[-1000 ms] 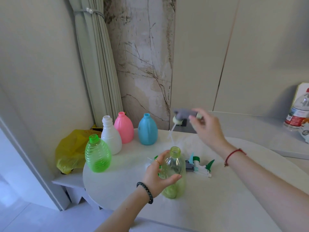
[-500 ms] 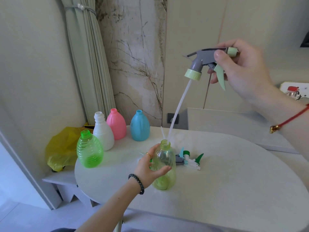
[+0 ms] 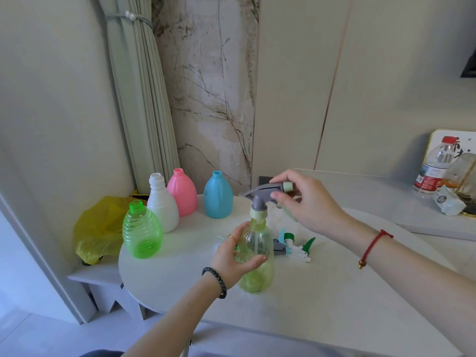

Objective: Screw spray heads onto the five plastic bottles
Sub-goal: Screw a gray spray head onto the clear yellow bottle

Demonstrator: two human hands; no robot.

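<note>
A clear yellow-green bottle [image 3: 257,256] stands upright on the white round table [image 3: 322,305]. My left hand [image 3: 235,258] grips its body. A grey spray head [image 3: 260,197] with a pale green collar sits on the bottle's neck, its tube inside the bottle. My right hand [image 3: 306,202] holds this head by its nozzle end. Behind on the left stand a green ribbed bottle [image 3: 142,230], a white bottle [image 3: 162,203], a pink bottle [image 3: 181,193] and a blue bottle [image 3: 217,195], all uncapped. Loose spray heads [image 3: 293,244] lie on the table behind the held bottle.
A yellow plastic bag [image 3: 99,225] sits on a low ledge left of the table. A tied curtain [image 3: 139,86] hangs behind the bottles. On the counter at the right are a water bottle [image 3: 432,167] and a crumpled wrapper [image 3: 448,203].
My right hand has come down from high above, lowering the spray head so its tube went into the bottle and its collar reached the neck. My left hand kept hold of the bottle.
</note>
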